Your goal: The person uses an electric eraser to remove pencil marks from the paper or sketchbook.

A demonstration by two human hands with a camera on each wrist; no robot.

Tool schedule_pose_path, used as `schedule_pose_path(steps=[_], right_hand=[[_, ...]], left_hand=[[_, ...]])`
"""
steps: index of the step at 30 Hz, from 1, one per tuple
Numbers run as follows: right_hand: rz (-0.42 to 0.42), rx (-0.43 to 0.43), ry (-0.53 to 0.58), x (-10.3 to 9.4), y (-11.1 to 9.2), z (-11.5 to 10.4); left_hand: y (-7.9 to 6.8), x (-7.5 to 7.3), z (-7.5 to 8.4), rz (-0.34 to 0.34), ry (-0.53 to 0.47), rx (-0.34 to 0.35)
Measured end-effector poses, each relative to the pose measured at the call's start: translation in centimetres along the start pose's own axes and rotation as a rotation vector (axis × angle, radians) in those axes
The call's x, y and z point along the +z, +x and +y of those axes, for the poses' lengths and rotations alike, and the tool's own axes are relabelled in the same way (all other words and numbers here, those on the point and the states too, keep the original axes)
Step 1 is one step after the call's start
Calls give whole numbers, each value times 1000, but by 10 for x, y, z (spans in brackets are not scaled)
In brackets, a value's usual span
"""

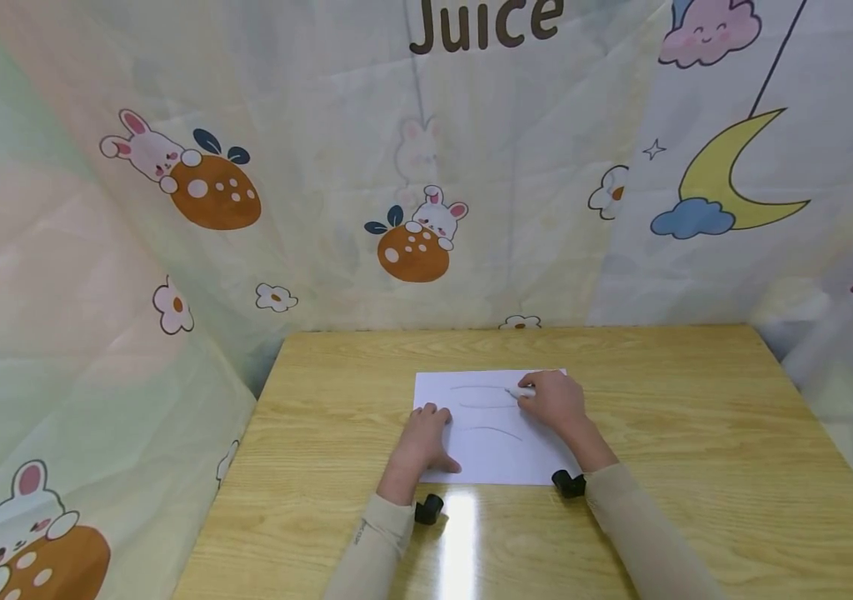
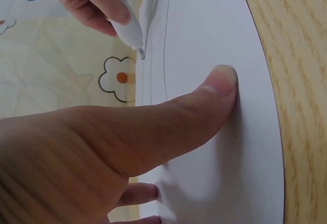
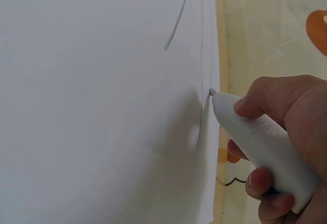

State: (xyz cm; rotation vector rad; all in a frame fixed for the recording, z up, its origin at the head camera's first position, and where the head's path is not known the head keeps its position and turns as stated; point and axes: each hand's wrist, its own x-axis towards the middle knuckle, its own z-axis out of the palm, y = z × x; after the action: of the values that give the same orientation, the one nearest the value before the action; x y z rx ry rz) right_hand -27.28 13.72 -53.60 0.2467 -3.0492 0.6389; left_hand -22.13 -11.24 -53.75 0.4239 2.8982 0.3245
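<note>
A white sheet of paper (image 1: 494, 462) lies on the wooden table, carrying several thin grey lines, some nearly straight and one curved. In my right hand (image 1: 556, 402) I grip a thick white pen-like tool (image 3: 265, 142) with a narrow grey tip. That tip meets the paper near its far edge, beside a long line in the right wrist view. My left hand (image 1: 423, 437) rests on the sheet's left side, thumb (image 2: 209, 91) stretched out and pressing the paper, fingers spread toward the far edge. Whether the lines are drawn or cut, I cannot tell.
The wooden table (image 1: 321, 433) extends around the sheet. Behind it and to the sides hangs a printed cloth (image 1: 321, 167) with rabbits, flowers and a moon. A black wrist device (image 1: 429, 509) sits by the left wrist, another black device (image 1: 568, 483) by the right.
</note>
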Motion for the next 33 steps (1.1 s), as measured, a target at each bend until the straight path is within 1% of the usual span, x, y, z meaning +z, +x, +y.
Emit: schedule_pose_path(steps=[3,6,11,15,18,24,27,29,33], right_hand=[[-2,4,8,1,0,1],[3,-6,16,1,1,3],[-27,-25,14,-4,3,4],[-36,-45,8,-5,7,4],[-37,-58,-10,-4,10,5],[-31,-55,-14,-1,10,6],[-50,-41,-31,-1,10,5],[-61,-31,-39,-2,9,4],[-70,-44,-46,-5,11,1]], left_hand=[[0,3,-1,14,-8,8],[0,1,-1,21,-9,10],[-1,-3,0,22,-9,14],[-2,-4,1,19,-22,13],[-3,-3,0,16,-26,1],[-3,-3,1,10,-23,-23],[-4,-2,1,-2,-26,-30],[-3,-1,1,6,-23,-35],[-2,2,1,21,2,-40]])
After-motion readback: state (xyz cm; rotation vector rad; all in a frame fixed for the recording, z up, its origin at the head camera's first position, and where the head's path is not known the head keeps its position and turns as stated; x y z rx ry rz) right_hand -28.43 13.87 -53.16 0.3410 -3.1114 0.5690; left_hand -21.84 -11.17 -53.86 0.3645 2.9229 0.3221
